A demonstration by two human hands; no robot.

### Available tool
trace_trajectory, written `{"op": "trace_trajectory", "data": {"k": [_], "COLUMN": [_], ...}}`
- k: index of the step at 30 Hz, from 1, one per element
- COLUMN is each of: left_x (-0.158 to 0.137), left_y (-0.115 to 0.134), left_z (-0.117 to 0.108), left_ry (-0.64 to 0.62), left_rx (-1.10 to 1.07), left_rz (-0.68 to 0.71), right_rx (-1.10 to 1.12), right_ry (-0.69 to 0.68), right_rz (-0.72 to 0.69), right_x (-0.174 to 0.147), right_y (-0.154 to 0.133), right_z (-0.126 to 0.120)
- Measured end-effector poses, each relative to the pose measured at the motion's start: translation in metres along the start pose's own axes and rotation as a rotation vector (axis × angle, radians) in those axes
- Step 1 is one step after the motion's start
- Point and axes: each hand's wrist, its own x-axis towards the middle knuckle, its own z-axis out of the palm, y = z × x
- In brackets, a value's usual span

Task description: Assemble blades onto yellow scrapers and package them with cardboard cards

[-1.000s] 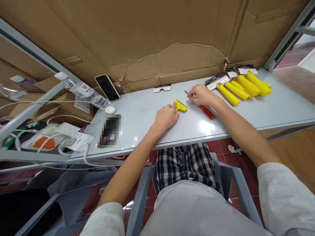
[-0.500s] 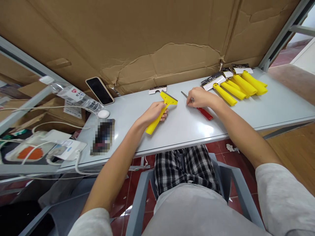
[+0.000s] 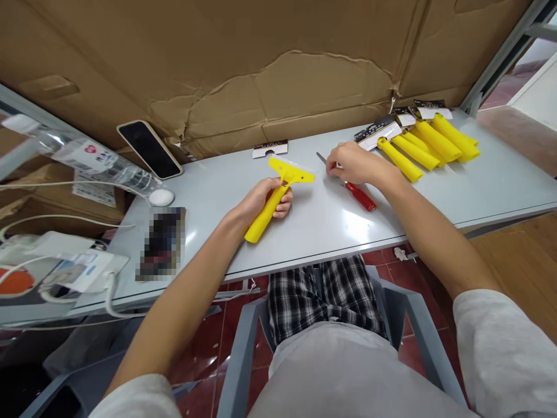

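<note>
My left hand [image 3: 270, 200] is wrapped round the handle of a yellow scraper [image 3: 264, 216]. The scraper's wide head points up and away, with a pale strip along its far edge. On the table to the right lies a red-handled screwdriver [image 3: 360, 196], its metal tip showing past my fingers. My right hand [image 3: 348, 162] is above its shaft with thumb and fingers pinched together. Whatever those fingertips hold, if anything, is hidden. A small black-and-white card [image 3: 270, 149] lies behind the scraper.
Several yellow scrapers [image 3: 435, 145] with packaging cards lie at the back right of the white table [image 3: 217, 186]. A phone [image 3: 150, 148] leans at the back left, near a plastic bottle [image 3: 96, 157], a pixelated dark object [image 3: 161, 244] and white cables. Cardboard [image 3: 278, 35] stands behind.
My left hand has turned the scraper so that more of its head's flat face shows. The right hand stays over the screwdriver, its fingers curled a little closer. The view has shifted slightly right.
</note>
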Motion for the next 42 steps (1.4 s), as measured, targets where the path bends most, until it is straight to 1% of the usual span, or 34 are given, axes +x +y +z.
{"op": "trace_trajectory", "data": {"k": [3,6,9,13,18,23,32,42], "left_x": [0.0,-0.001,-0.001,0.0,0.0,-0.001,-0.005,-0.007], "left_y": [0.0,-0.001,-0.001,-0.004,-0.007,-0.006,-0.004,-0.002], "left_z": [0.001,0.003,0.003,0.0,-0.003,-0.001,0.004,0.006], "left_ry": [-0.011,-0.001,0.012,0.0,-0.007,-0.02,-0.022,-0.032], "left_rx": [-0.022,-0.048,-0.066,-0.084,-0.083,-0.048,0.014,0.036], "left_rz": [0.012,0.009,0.008,0.002,0.004,0.019,0.051,0.062], "right_rx": [0.112,0.237,0.378,0.474,0.511,0.51,0.5,0.556], "right_ry": [0.115,0.191,0.203,0.158,0.169,0.158,0.152,0.14], "right_rz": [-0.059,-0.098,-0.127,-0.129,-0.125,-0.092,-0.127,-0.082], "right_x": [-0.001,-0.003,-0.003,-0.002,-0.002,-0.002,-0.006,-0.007], "right_y": [-0.002,-0.013,-0.026,-0.033,-0.034,-0.038,-0.043,-0.044], "right_z": [-0.005,-0.009,-0.008,-0.004,-0.002,-0.001,-0.004,-0.006]}}
